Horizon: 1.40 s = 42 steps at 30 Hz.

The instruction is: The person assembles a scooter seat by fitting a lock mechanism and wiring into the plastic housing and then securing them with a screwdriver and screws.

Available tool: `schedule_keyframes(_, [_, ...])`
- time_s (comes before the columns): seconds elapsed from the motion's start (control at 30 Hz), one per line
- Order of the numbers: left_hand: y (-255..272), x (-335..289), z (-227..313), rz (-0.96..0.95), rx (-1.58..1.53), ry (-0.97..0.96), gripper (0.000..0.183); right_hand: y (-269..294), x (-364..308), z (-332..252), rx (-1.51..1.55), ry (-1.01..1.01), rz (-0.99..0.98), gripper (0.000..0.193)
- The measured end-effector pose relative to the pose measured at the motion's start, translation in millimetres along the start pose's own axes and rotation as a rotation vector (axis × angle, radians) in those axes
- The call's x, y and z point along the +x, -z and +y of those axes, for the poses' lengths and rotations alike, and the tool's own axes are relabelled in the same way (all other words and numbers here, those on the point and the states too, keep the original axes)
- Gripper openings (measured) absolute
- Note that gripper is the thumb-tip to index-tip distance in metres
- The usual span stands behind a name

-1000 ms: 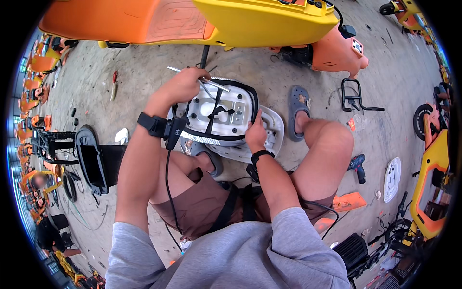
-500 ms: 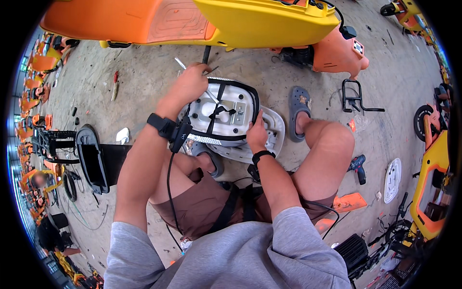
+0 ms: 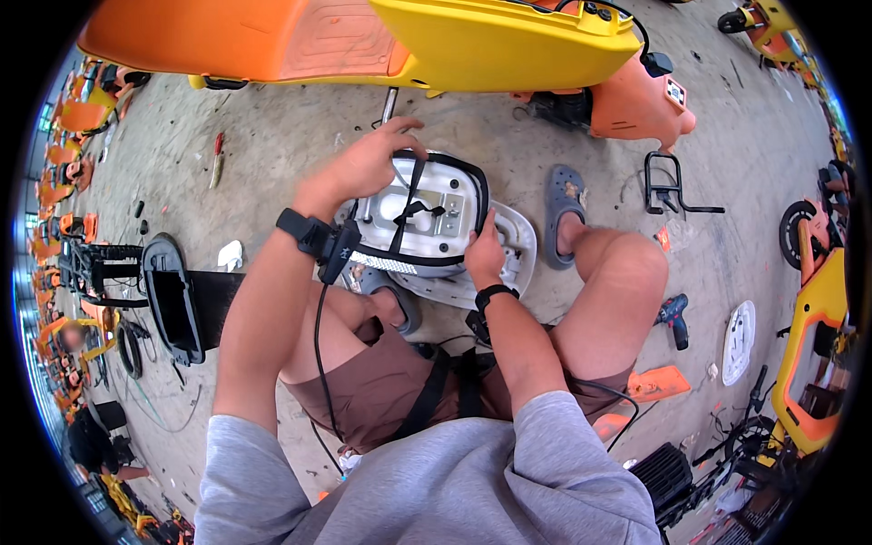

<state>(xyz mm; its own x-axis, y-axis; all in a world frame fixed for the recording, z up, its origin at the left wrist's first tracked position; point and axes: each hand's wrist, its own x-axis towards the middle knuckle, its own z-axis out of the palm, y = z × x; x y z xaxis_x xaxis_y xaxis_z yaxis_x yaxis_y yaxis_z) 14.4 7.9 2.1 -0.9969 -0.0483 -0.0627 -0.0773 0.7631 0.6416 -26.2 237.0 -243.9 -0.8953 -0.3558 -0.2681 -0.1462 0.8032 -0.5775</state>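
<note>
White shell (image 3: 427, 238) faces strapped side up, long axis roughly left-to-right.

"Hidden?"
"The upper-left corner of the seat (image 3: 436, 195), mid-frame, behind the left hand (image 3: 365, 165)."
"Cut off?"
"The scooter (image 3: 509, 45), by the top edge."
"Blurred?"
"A person's head (image 3: 74, 338), far left."

Your left forearm (image 3: 266, 313) reaches forward, the left hand (image 3: 361, 167) showing its back, fingers bent rightward; your right forearm (image 3: 520, 343) angles inward, the right hand (image 3: 485, 252) gripping nearer your body.
</note>
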Motion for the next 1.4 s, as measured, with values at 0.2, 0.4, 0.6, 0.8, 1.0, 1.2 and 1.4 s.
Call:
schedule_keyframes(0.2, [-20, 9, 0, 0.593, 0.155, 0.167, 0.053, 0, -1, -1, 0.008, 0.002, 0.001, 0.072])
schedule_keyframes(0.4, [-17, 8, -18, 0.449, 0.086, 0.541, 0.040, 1, -2, -1, 0.026, 0.022, 0.023, 0.072])
schedule_keyframes(0.6, [-20, 4, -2, 0.353, 0.040, 0.433, 0.030, 0, -2, -1, 0.038, 0.024, 0.029, 0.072])
schedule_keyframes(0.8, [-17, 7, -5, 0.293, 0.051, 0.331, 0.028, -4, 0, 4, 0.067, 0.045, 0.037, 0.071])
schedule_keyframes(1.0, [-9, 7, -18, 0.251, 0.107, 0.286, 0.027, -3, -1, 4, 0.068, 0.040, 0.024, 0.071])
schedule_keyframes(1.2, [-1, 6, -12, 0.213, 0.120, 0.217, 0.029, -1, 1, 9, 0.086, 0.067, 0.041, 0.070])
schedule_keyframes(1.4, [-4, 2, -9, 0.040, 0.189, 0.181, 0.030, 0, 8, 28, 0.403, -0.213, -0.013, 0.044])
